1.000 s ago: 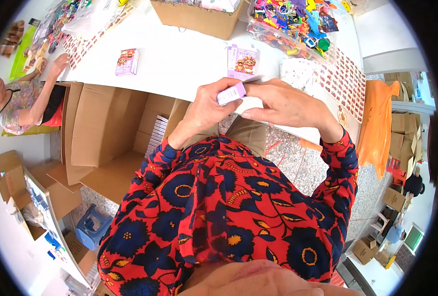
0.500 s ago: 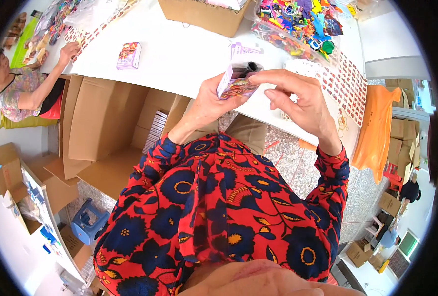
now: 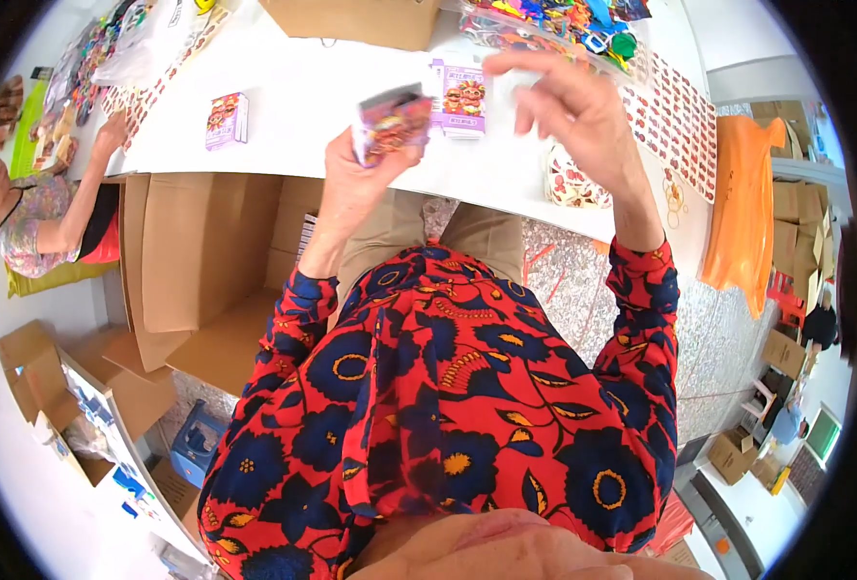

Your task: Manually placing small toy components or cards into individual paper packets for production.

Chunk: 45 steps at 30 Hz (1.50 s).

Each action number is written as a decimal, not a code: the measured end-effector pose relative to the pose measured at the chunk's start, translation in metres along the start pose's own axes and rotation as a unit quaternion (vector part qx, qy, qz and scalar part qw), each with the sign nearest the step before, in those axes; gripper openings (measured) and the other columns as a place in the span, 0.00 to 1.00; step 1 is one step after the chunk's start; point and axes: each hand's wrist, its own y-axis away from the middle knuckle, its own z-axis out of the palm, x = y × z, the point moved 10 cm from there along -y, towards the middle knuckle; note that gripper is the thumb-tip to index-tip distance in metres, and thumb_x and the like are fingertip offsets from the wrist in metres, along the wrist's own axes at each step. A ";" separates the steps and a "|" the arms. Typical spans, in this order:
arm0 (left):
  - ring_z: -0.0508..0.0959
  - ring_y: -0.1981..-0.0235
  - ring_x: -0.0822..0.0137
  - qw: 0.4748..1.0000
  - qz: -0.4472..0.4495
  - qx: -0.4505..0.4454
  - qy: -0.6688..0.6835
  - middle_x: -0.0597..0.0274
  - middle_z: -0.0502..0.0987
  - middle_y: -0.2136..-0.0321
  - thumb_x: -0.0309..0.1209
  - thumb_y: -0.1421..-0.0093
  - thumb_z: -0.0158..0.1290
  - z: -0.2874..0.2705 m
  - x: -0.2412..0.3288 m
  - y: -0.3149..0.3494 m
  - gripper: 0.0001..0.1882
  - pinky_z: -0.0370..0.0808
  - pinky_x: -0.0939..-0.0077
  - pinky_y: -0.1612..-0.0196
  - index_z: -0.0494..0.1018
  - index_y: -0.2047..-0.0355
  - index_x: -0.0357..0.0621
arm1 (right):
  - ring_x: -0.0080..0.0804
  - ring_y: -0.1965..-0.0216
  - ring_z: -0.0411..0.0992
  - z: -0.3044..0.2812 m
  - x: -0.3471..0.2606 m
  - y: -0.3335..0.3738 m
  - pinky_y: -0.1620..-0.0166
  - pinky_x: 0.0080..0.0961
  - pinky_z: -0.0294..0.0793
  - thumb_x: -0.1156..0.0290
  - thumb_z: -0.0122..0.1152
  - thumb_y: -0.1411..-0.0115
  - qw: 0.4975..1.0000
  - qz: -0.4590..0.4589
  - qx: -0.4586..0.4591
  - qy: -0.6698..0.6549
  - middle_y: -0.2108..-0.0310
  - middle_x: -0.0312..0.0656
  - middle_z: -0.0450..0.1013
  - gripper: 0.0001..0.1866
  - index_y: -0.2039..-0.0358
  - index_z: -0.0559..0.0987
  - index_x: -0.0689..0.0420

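My left hand (image 3: 353,184) is closed around a small purple printed box (image 3: 388,135), tilted above the table's near edge. A dark piece shows at the box's top; motion blur hides its detail. To the right, my right hand (image 3: 588,121) hovers over the table with its fingers apart and holds nothing. Between the two hands, a purple printed carton (image 3: 462,101) lies on the white table. Another purple box (image 3: 226,121) sits farther left. Below my right hand is a bunched pile of red-and-white stickers (image 3: 573,179).
A clear bin of colourful small pieces (image 3: 535,43) and a cardboard box (image 3: 351,21) stand at the far side. Sticker sheets (image 3: 675,126) and an orange bag (image 3: 738,203) are at right. A large open carton (image 3: 211,232) stands below the table edge; a co-worker (image 3: 52,213) sits left.
My left hand has moved left with the box. My right hand has drawn away from the box, up and slightly right, uncovering the carton and sticker pile.
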 end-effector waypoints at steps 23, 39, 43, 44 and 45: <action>0.76 0.60 0.75 0.987 -0.104 -0.116 0.039 0.61 0.77 0.59 0.22 0.47 0.59 0.090 -0.040 0.015 0.24 0.74 0.79 0.56 0.67 0.48 0.33 | 0.41 0.58 0.69 -0.075 0.178 0.132 0.54 0.32 0.69 0.72 0.65 0.54 0.907 0.107 0.219 0.343 0.63 0.41 0.73 0.12 0.67 0.79 0.55; 0.74 0.62 0.78 0.984 -0.112 -0.136 -0.015 0.63 0.77 0.61 0.26 0.47 0.60 0.103 -0.057 0.015 0.25 0.73 0.81 0.57 0.69 0.49 0.33 | 0.35 0.62 0.68 -0.049 0.170 0.133 0.57 0.32 0.66 0.70 0.66 0.56 0.860 0.071 0.270 0.428 0.67 0.36 0.72 0.07 0.75 0.78 0.54; 0.73 0.62 0.79 0.981 -0.115 -0.155 -0.031 0.63 0.77 0.61 0.27 0.47 0.59 0.106 -0.064 0.015 0.24 0.71 0.82 0.56 0.69 0.50 0.33 | 0.28 0.64 0.71 -0.073 0.164 0.143 0.59 0.23 0.70 0.75 0.65 0.51 0.924 0.094 0.308 0.208 0.69 0.37 0.75 0.05 0.73 0.78 0.58; 0.73 0.62 0.79 0.981 -0.115 -0.152 -0.032 0.63 0.77 0.61 0.27 0.47 0.59 0.105 -0.064 0.015 0.24 0.71 0.82 0.56 0.69 0.50 0.33 | 0.28 0.64 0.71 -0.077 0.152 0.142 0.59 0.23 0.70 0.75 0.65 0.51 0.925 0.092 0.306 0.206 0.69 0.37 0.75 0.05 0.73 0.78 0.58; 0.73 0.61 0.79 0.979 -0.119 -0.161 -0.033 0.63 0.77 0.61 0.27 0.47 0.59 0.109 -0.064 0.014 0.24 0.71 0.82 0.55 0.69 0.50 0.32 | 0.25 0.63 0.71 -0.085 0.146 0.148 0.59 0.20 0.69 0.76 0.65 0.50 0.928 0.128 0.322 0.137 0.68 0.36 0.75 0.04 0.72 0.78 0.59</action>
